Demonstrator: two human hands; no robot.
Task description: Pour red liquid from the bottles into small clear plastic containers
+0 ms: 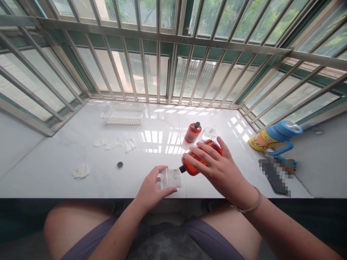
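Red bottle tipped at clear box's 2 o'clock.
Left hand half-curled, pinching box; right hand, fingers spread, grips bottle. Over-tilting could spill past box; flow's hard to tell from here.

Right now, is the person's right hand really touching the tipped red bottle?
Touching. The head view shows it: the right hand holds the tipped red bottle, with its fingers spread right across the bottle's side.
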